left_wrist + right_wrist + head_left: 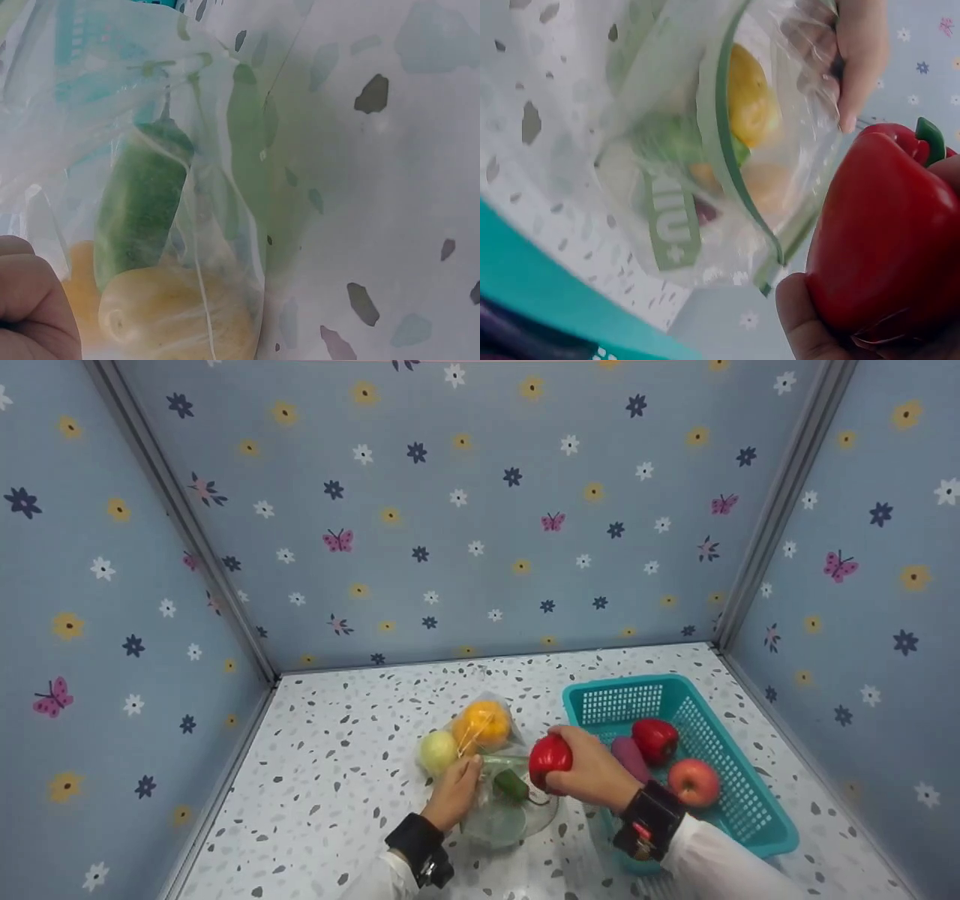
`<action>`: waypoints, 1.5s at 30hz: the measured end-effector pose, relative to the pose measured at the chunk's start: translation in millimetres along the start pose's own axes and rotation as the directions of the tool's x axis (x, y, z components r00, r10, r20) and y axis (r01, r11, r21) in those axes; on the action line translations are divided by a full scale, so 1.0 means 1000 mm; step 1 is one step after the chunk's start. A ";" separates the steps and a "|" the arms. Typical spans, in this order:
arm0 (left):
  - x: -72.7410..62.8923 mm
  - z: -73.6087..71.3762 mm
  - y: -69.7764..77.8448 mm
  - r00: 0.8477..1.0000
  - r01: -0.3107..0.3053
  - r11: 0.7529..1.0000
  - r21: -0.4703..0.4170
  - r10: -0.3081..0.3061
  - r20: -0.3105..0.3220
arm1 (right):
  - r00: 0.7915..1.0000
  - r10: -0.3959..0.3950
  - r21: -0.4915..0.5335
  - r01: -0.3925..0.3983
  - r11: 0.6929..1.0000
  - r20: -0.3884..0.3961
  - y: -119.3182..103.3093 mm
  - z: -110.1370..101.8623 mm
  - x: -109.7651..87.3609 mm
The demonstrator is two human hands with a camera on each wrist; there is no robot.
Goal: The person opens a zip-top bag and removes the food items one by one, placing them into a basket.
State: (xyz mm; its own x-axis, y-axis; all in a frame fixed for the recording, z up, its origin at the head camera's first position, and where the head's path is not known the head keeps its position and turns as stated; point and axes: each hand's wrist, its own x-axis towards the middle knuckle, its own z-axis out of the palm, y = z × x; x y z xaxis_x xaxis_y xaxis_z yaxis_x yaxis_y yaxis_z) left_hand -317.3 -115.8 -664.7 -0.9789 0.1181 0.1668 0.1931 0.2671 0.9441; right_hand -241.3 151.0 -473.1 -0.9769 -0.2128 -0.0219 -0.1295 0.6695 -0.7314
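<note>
My left hand point(454, 789) pinches the rim of a clear zip bag point(499, 829) with a green seal strip. A dark green vegetable point(511, 785) shows at the bag in the head view. Through the film in the left wrist view appear a long green vegetable point(146, 202) and a pale yellow one point(176, 311); the right wrist view shows a yellow fruit point(750, 97) beyond the green strip. In my right hand point(596, 769) is a red bell pepper point(550, 763) with a green stem, gripped between thumb and fingers right beside the bag's mouth.
To the right stands a teal basket point(757, 802) holding another red pepper point(654, 741), a purple eggplant-like vegetable point(630, 757) and a red apple point(694, 781). Behind the left hand are an orange fruit point(487, 724) under clear film and a pale round one point(438, 751). Flowered walls surround the speckled table point(337, 750).
</note>
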 end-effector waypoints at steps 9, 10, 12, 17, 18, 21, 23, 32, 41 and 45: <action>0.001 0.000 -0.003 1.000 -0.009 1.000 -0.008 0.009 -0.003 | 0.996 -0.018 -0.100 0.009 0.995 -0.089 0.019 -0.027 0.006; 0.001 0.000 -0.003 1.000 -0.005 1.000 -0.011 0.005 0.001 | 0.995 -0.019 -0.111 0.009 0.994 -0.095 0.024 -0.029 0.007; 0.001 0.000 -0.002 1.000 0.000 1.000 -0.018 0.000 0.008 | 0.994 -0.016 -0.134 0.001 0.991 -0.110 0.033 -0.032 0.010; 0.002 -0.001 -0.003 1.000 0.000 1.000 -0.007 0.000 0.023 | 0.989 0.010 -0.177 -0.036 0.984 -0.147 0.054 -0.042 0.018; 0.002 -0.001 -0.004 1.000 -0.002 1.000 -0.003 0.002 0.023 | 0.988 0.020 -0.183 -0.048 0.982 -0.154 0.058 -0.044 0.020; 0.003 -0.001 -0.005 1.000 0.000 1.000 -0.004 0.000 0.019 | 0.983 0.038 -0.211 -0.076 0.975 -0.178 0.070 -0.049 0.024; 0.003 0.000 -0.005 1.000 0.005 1.000 -0.009 -0.005 0.014 | 0.981 0.055 -0.217 -0.096 0.971 -0.189 0.078 -0.052 0.026; 0.001 0.000 -0.004 1.000 0.019 1.000 -0.004 -0.018 0.016 | 0.986 0.053 -0.216 -0.087 0.972 -0.159 0.108 -0.050 0.031; 0.001 -0.001 -0.003 0.999 0.033 0.999 -0.005 -0.033 0.011 | 0.995 0.021 -0.179 -0.038 0.983 -0.094 0.117 -0.035 0.035; 0.002 -0.002 -0.003 1.000 0.026 1.000 -0.004 -0.026 0.010 | 0.997 -0.016 -0.179 0.001 0.984 -0.082 0.118 -0.032 0.036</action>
State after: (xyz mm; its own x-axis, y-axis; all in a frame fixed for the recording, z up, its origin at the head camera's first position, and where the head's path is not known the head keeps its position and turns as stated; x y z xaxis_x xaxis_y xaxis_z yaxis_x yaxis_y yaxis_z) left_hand -319.5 -118.0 -666.8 -0.9828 0.1210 0.1395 0.1675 0.2658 0.9494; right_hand -296.9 245.3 -538.7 -0.9853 -0.1647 0.0456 -0.1591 0.7861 -0.5973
